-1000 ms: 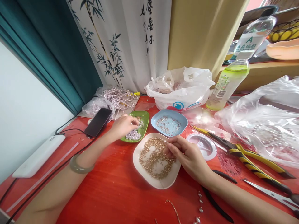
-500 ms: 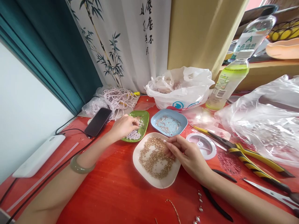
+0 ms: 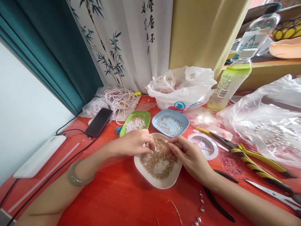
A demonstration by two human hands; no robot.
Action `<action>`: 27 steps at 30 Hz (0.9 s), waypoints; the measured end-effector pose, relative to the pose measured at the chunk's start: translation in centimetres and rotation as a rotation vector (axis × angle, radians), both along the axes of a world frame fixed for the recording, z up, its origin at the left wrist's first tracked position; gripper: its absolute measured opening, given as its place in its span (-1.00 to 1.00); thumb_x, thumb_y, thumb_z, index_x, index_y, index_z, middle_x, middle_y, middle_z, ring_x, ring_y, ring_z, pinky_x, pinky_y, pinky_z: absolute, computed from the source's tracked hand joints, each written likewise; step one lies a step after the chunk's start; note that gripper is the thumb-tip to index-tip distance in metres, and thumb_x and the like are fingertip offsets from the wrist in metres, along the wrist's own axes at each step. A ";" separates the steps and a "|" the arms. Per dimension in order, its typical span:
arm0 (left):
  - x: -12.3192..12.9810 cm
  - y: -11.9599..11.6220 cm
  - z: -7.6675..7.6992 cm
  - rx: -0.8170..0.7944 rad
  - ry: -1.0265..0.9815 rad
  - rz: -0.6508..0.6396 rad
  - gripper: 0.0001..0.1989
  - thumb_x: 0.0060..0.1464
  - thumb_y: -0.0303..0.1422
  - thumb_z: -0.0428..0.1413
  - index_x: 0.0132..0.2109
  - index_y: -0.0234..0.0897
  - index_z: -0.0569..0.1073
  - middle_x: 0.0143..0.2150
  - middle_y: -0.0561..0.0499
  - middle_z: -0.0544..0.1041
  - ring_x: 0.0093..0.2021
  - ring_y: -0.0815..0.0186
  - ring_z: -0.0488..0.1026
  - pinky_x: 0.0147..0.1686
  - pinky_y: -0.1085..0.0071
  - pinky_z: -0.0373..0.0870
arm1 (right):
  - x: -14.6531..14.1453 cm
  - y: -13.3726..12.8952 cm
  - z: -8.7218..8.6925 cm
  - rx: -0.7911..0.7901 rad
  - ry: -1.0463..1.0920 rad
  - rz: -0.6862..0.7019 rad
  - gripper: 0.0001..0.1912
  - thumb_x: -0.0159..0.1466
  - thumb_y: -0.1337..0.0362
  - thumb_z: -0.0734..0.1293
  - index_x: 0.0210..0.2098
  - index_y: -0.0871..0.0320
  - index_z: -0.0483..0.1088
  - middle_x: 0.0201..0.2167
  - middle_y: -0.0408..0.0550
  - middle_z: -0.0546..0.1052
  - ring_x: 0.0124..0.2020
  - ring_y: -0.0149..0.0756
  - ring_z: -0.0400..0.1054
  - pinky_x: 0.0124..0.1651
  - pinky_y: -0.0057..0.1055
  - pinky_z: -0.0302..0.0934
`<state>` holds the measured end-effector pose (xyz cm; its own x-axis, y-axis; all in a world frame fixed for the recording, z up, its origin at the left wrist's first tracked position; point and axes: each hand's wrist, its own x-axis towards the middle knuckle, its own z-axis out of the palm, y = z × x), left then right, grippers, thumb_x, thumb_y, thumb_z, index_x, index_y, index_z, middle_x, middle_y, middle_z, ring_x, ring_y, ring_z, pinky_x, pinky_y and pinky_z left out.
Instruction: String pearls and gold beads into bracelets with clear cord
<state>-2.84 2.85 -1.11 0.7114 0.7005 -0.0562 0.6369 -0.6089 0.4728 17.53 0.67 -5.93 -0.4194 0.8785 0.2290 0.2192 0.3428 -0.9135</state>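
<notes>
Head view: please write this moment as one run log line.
left hand: over white dish of gold beads | right hand: fingertips pinched above same beads | green dish: pearls, untouched

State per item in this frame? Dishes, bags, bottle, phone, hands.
white dish: holds gold beads
green dish: holds pearl beads
blue dish: holds thin metal pins
white bag: open-topped
bottle: upright, partly full
phone: screen dark
left hand: fingers pinched over white dish
right hand: fingers pinched over white dish
</notes>
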 end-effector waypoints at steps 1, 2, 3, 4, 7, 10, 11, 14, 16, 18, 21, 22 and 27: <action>0.1 -0.1 -0.1 0.006 0.018 -0.023 -0.88 -0.08 -0.46 0.09 -0.36 -0.22 0.52 -0.43 0.03 0.49 -0.32 0.29 0.32 -0.34 0.41 0.19 | 0.0 0.0 0.0 0.003 -0.004 -0.001 -0.90 0.25 0.29 0.14 -0.38 0.13 0.22 -0.55 -0.13 0.50 -0.54 -0.42 0.37 -0.47 -0.47 0.26; 0.2 -0.1 -0.3 0.009 0.034 -0.047 -0.86 -0.08 -0.48 0.08 -0.35 -0.23 0.52 -0.43 0.03 0.49 -0.32 0.29 0.31 -0.34 0.42 0.19 | 0.0 0.0 -0.1 0.006 -0.007 0.000 -0.90 0.25 0.29 0.14 -0.38 0.13 0.22 -0.55 -0.13 0.50 -0.54 -0.42 0.37 -0.47 -0.48 0.26; 0.4 -0.1 -0.4 0.013 0.045 -0.072 -0.84 -0.08 -0.50 0.07 -0.34 -0.23 0.51 -0.43 0.04 0.49 -0.31 0.29 0.31 -0.33 0.42 0.19 | 0.0 0.0 -0.1 0.010 -0.009 0.000 -0.90 0.25 0.29 0.14 -0.38 0.13 0.22 -0.55 -0.13 0.50 -0.54 -0.42 0.37 -0.47 -0.48 0.26; 0.4 -0.1 -0.5 0.015 0.052 -0.097 -0.83 -0.07 -0.52 0.06 -0.34 -0.23 0.51 -0.42 0.04 0.49 -0.30 0.30 0.31 -0.32 0.43 0.19 | 0.1 0.0 -0.1 0.014 -0.008 -0.001 -0.90 0.25 0.29 0.14 -0.38 0.13 0.22 -0.55 -0.13 0.50 -0.54 -0.42 0.36 -0.47 -0.48 0.26; 0.6 -0.1 -0.8 0.027 0.061 -0.137 -0.81 -0.04 -0.54 0.03 -0.33 -0.23 0.50 -0.37 0.06 0.50 -0.26 0.32 0.31 -0.27 0.43 0.19 | 0.0 0.0 -0.1 0.021 -0.002 -0.002 -0.90 0.25 0.29 0.14 -0.38 0.13 0.23 -0.55 -0.14 0.50 -0.55 -0.42 0.36 -0.48 -0.48 0.26; 0.7 -0.2 -1.0 0.040 0.082 -0.138 -0.80 -0.03 -0.56 0.01 -0.34 -0.23 0.49 -0.36 0.07 0.50 -0.24 0.33 0.30 -0.23 0.44 0.19 | 0.0 0.0 0.0 0.028 0.001 -0.002 -0.90 0.26 0.30 0.14 -0.38 0.13 0.23 -0.56 -0.14 0.49 -0.55 -0.42 0.37 -0.47 -0.49 0.26; 0.8 -0.2 -1.0 0.043 0.092 -0.136 -0.80 -0.03 -0.56 0.00 -0.34 -0.24 0.48 -0.36 0.07 0.49 -0.23 0.32 0.30 -0.23 0.44 0.19 | 0.0 0.0 0.0 0.033 -0.001 -0.002 -0.90 0.26 0.30 0.14 -0.38 0.13 0.23 -0.56 -0.15 0.50 -0.55 -0.43 0.36 -0.47 -0.49 0.26; 0.8 -0.4 -0.8 0.031 0.121 -0.113 -0.82 -0.02 -0.55 0.00 -0.34 -0.25 0.47 -0.36 0.05 0.47 -0.23 0.32 0.30 -0.22 0.44 0.20 | 0.0 0.0 0.0 0.040 -0.012 0.000 -0.90 0.26 0.31 0.14 -0.38 0.13 0.23 -0.56 -0.14 0.50 -0.55 -0.43 0.36 -0.47 -0.50 0.25; 0.8 -0.5 -0.8 0.012 0.128 -0.086 -0.83 -0.02 -0.53 0.01 -0.33 -0.25 0.47 -0.36 0.04 0.46 -0.22 0.31 0.30 -0.23 0.44 0.20 | 0.0 0.0 -0.1 0.038 -0.014 0.001 -0.90 0.26 0.31 0.14 -0.38 0.13 0.23 -0.56 -0.14 0.50 -0.55 -0.43 0.36 -0.47 -0.49 0.25; 0.9 -0.5 -0.9 -0.007 0.101 -0.048 -0.84 -0.02 -0.51 0.02 -0.33 -0.25 0.48 -0.36 0.02 0.44 -0.22 0.30 0.31 -0.24 0.42 0.21 | 0.1 0.1 -0.2 0.032 -0.014 0.003 -0.91 0.25 0.30 0.14 -0.37 0.13 0.23 -0.55 -0.14 0.50 -0.54 -0.42 0.36 -0.46 -0.48 0.26; 1.0 -0.3 -1.3 -0.083 -0.060 0.112 -0.86 0.00 -0.45 0.03 -0.34 -0.28 0.48 -0.36 0.01 0.44 -0.28 0.32 0.34 -0.27 0.41 0.24 | 0.1 0.0 -0.2 0.023 -0.009 0.009 -0.91 0.25 0.30 0.14 -0.37 0.14 0.23 -0.55 -0.13 0.50 -0.54 -0.42 0.37 -0.47 -0.48 0.26; 1.1 -0.2 -1.4 -0.138 -0.147 0.190 -0.87 0.00 -0.42 0.04 -0.34 -0.30 0.48 -0.37 0.00 0.45 -0.31 0.33 0.36 -0.29 0.41 0.25 | 0.1 0.0 -0.2 0.022 -0.010 0.011 -0.91 0.25 0.30 0.14 -0.38 0.14 0.23 -0.55 -0.13 0.50 -0.55 -0.42 0.37 -0.48 -0.48 0.26; 1.5 0.2 -1.7 -0.481 -0.569 0.445 -0.87 -0.09 -0.37 0.13 -0.37 -0.35 0.47 -0.41 0.00 0.49 -0.40 0.40 0.38 -0.36 0.46 0.28 | 0.0 -0.1 0.2 0.021 -0.025 0.010 -0.88 0.23 0.30 0.15 -0.42 0.16 0.24 -0.55 -0.10 0.50 -0.55 -0.43 0.36 -0.49 -0.50 0.25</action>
<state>-1.34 3.01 -2.80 0.3867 0.9119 -0.1372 0.3572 -0.0109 0.9340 17.54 0.61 -5.73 -0.4342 0.8690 0.2372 0.2379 0.3646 -0.9003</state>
